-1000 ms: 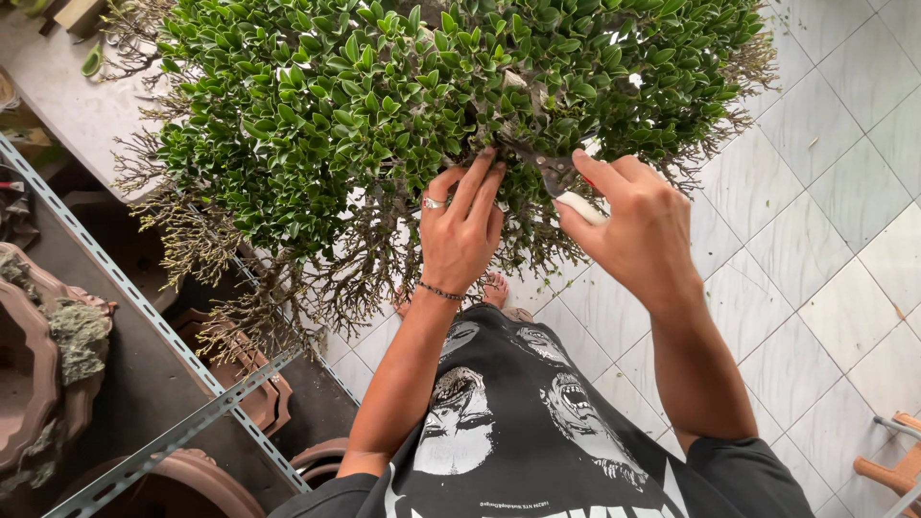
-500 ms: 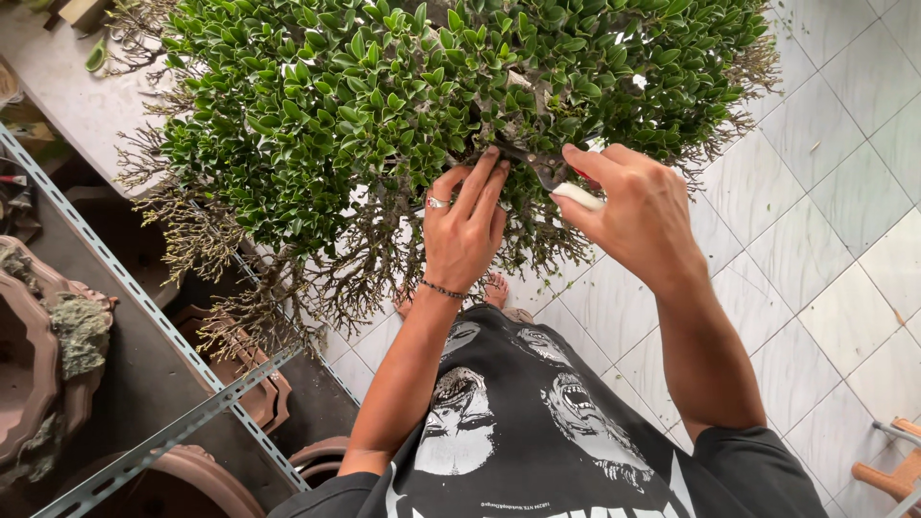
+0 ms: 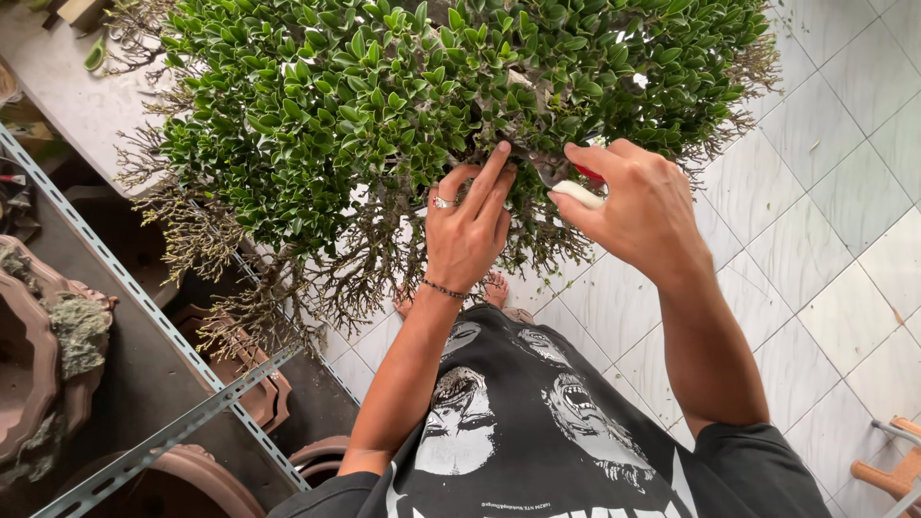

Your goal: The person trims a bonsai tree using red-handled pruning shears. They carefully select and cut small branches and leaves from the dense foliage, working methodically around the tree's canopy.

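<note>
Left hand point(image 3: 467, 230) parting bush point(image 3: 384, 105), right hand point(image 3: 641, 206) perhaps gripping shears point(image 3: 576, 187)

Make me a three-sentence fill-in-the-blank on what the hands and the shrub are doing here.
1. The right hand grips a pair of small ____ with red and white handles.
2. The left hand, a ____ on one finger, reaches its fingertips into the shrub.
3. The floor under the person is laid with pale ____.

Missing words: shears; ring; tiles

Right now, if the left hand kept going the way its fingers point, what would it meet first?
The left hand already has its fingertips at the bush; going on, it would probably meet leaves and twigs first.
</note>
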